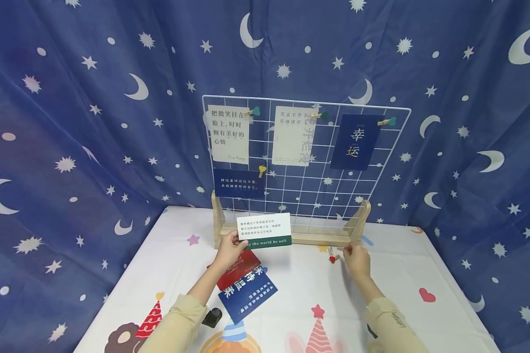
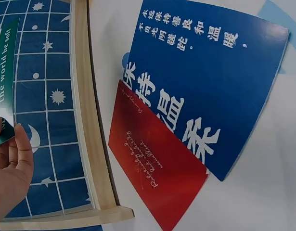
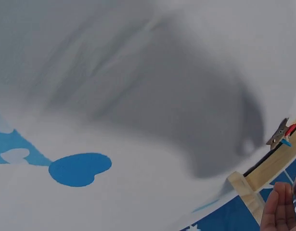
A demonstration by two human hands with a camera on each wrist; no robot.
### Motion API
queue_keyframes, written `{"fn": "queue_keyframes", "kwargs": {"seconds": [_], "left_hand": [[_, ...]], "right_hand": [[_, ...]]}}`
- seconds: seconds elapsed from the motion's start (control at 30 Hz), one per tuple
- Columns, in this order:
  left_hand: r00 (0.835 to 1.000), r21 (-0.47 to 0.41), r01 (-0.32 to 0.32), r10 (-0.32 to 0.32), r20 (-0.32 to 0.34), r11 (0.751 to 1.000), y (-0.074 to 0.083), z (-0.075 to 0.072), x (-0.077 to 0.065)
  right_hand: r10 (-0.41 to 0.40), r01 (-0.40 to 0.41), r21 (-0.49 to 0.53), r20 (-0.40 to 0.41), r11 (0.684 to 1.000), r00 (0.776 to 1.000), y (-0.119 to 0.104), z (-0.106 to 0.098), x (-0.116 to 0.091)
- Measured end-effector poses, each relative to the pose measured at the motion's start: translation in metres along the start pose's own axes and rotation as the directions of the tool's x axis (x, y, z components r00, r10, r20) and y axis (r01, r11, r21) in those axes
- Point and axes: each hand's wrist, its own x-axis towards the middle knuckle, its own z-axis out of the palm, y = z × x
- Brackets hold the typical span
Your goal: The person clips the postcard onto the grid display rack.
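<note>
My left hand [image 1: 229, 251] pinches a white card with a green lower band [image 1: 265, 228] at its left end, holding it up in front of the grid's lower part. In the left wrist view its fingers curl at the card's green band [image 2: 4, 79]. At the right, my right hand [image 1: 357, 262] pinches a small wooden clip [image 1: 340, 248], mostly hidden by the fingers, low over the table. Just left of it lie several small clips [image 1: 332, 256], one with a red heart. A white wire grid [image 1: 291, 193] stands upright on a wooden base [image 1: 309, 239] behind both hands.
Green-heart clips hold two pale cards [image 1: 229, 142] [image 1: 289, 142] and a dark blue card [image 1: 353, 142] on the grid; a yellow-heart clip holds another blue card [image 1: 236, 189]. A red card [image 1: 238, 270] partly covers a blue card [image 1: 249, 296] on the table. A patterned curtain [image 1: 115, 122] hangs behind.
</note>
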Motion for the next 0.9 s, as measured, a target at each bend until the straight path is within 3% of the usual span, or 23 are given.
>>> {"fn": "queue_keyframes", "kwargs": {"seconds": [0.2, 0.37, 0.7, 0.9], "left_hand": [[1.000, -0.021, 0.006, -0.006, -0.003, 1.000, 0.003, 0.003, 0.004], [1.000, -0.008, 0.014, -0.014, -0.017, 1.000, 0.007, 0.005, 0.005], [1.000, 0.020, -0.011, 0.011, -0.017, 1.000, 0.023, 0.008, 0.020], [1.000, 0.043, -0.012, 0.012, -0.011, 0.999, 0.032, 0.010, 0.028]], "right_hand": [[0.007, -0.009, 0.033, 0.074, 0.999, 0.997, -0.003, -0.007, 0.003], [-0.034, 0.028, 0.060, 0.115, 0.998, 0.993, -0.004, -0.009, 0.003], [-0.151, 0.144, 0.108, 0.058, 0.984, 0.987, -0.017, -0.019, 0.005], [-0.153, 0.145, 0.105, 0.074, 0.984, 0.985, -0.024, -0.029, 0.007]]}}
